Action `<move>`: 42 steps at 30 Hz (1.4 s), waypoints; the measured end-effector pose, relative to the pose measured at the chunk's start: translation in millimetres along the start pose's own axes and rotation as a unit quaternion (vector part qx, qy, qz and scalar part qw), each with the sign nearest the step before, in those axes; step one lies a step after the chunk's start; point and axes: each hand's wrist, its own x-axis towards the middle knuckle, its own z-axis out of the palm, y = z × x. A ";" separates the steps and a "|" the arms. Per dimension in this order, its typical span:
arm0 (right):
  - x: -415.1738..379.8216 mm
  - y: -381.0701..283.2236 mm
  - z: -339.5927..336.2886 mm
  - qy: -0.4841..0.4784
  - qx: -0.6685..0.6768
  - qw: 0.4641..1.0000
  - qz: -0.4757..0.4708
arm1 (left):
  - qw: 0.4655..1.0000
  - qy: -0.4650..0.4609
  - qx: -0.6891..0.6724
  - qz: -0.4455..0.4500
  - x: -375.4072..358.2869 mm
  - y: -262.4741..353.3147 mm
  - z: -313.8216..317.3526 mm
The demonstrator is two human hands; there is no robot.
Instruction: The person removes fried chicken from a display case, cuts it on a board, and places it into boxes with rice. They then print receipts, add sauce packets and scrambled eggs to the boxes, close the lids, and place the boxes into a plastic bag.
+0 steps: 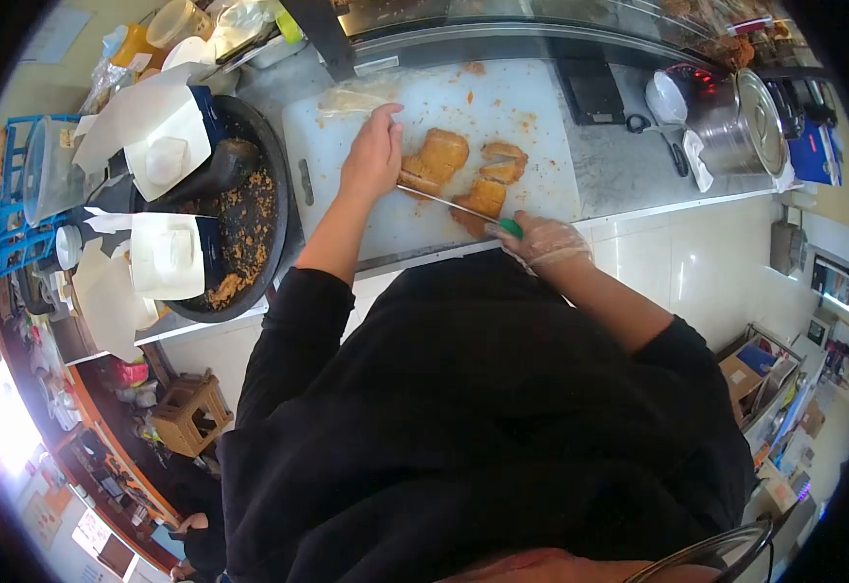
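Observation:
My right hand, in a clear plastic glove, grips the green handle of a knife. The blade points left across golden fried cutlets lying on a white cutting board. One cutlet lies left of centre, and cut pieces of another lie to its right, partly under the blade line. My left hand looks bare, its fingers stretched out beside the left cutlet near the blade's tip. Whether it touches the cutlet or blade is hard to tell. Crumbs are scattered over the board.
A round black pan with crumbs stands on the left, with open paper boxes over it. A crumpled clear plastic glove or bag lies on the board's far side. Scissors, a black scale-like device and a metal pot are on the right.

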 end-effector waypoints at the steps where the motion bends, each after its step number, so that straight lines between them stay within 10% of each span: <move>1: 8.2 -3.0 -0.4 -0.003 0.009 1.000 0.007 | 1.000 0.002 0.009 0.000 5.1 -3.4 -2.7; 14: 27.6 12.9 -81.3 0.100 -0.029 0.994 -0.033 | 0.905 0.311 0.082 0.277 -21.8 47.2 -55.9; 20: 47.1 -17.4 -99.9 0.105 -0.121 0.983 0.088 | 0.911 0.336 0.057 0.232 -70.3 27.5 -57.0; 32: 67.4 -14.9 14.6 0.260 -0.063 0.955 -0.131 | 0.905 0.402 0.005 0.138 -128.6 18.1 -64.6; 42: 69.8 -29.1 31.6 0.304 -0.042 0.945 -0.117 | 0.911 0.389 0.063 0.121 -183.8 2.5 -88.1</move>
